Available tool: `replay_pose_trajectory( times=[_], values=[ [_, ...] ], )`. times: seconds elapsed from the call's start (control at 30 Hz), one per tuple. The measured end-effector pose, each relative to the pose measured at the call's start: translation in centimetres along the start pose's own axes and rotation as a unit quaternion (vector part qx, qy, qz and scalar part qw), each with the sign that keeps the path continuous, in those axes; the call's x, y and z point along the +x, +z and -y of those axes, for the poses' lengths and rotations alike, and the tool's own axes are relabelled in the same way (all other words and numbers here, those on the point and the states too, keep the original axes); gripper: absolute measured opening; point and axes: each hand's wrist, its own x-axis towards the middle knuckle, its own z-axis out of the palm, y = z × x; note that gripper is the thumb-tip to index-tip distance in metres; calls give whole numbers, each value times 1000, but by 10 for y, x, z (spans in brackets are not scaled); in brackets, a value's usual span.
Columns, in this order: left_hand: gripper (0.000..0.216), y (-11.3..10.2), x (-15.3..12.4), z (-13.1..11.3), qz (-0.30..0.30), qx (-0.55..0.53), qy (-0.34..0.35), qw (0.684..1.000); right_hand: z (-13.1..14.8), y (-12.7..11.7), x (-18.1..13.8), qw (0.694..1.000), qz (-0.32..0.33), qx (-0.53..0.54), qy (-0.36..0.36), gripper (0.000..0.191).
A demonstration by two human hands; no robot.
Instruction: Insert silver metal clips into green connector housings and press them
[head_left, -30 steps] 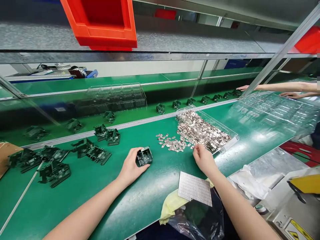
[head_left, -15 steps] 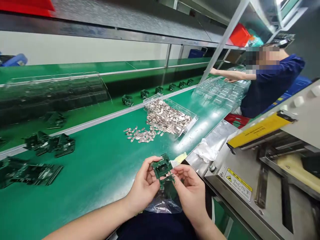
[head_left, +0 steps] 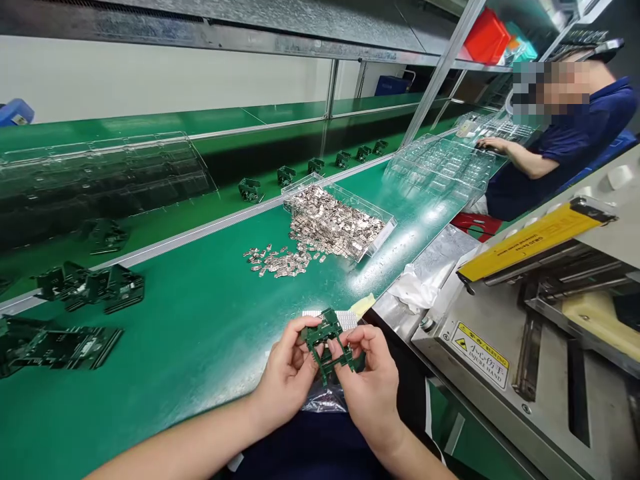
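We hold the green frame-shaped part (head_left: 327,327) tilted between our two hands, over the near edge of the green tabletop (head_left: 200,320). Our left hand (head_left: 285,367) pinches its left side between thumb and bent fingers. Our right hand (head_left: 370,380) grips its right side, the thumb pressed in at the frame's opening; whether those fingers also pinch a small metal piece, we cannot tell.

Just behind the part, and partly covered by it, we see a gridded silver sheet (head_left: 347,317) at the near edge, with a yellow cloth (head_left: 364,306) at its right end. Below the part, a clear plastic bag (head_left: 325,401) shows between our wrists, mostly hidden by them.

Farther in, a clear tray (head_left: 383,239) heaped with small metal pieces (head_left: 340,217) reaches the metal rail (head_left: 175,244) along the far edge, and loose pieces lie on the tabletop to its left. Beyond the rail stands a row of green parts (head_left: 316,166), while other parts like ours (head_left: 70,343) lie clustered toward the left edge. Clear plastic trays (head_left: 440,170) cover the far right end, near a co-worker (head_left: 590,143). At our right, a machine (head_left: 473,333) stands beside the near edge, a crumpled white cloth (head_left: 415,289) between the two
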Motion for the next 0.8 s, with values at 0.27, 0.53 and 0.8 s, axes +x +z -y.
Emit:
replay_pose_trajectory(
  times=[0.27, 0.53, 0.8],
  values=[
    [24, 3, -1, -2, -42, 18, -5, 999, 7, 1, 2, 993, -4, 108, 46, 16],
    [23, 8, -6, 1, -59, 36, -6, 998, 17, -1, 5, 951, 38, 265, 155, 17],
    [27, 11, -8, 3, -58, 35, -12, 998, 9, -7, -4, 974, 51, 203, 92, 4]
  ],
)
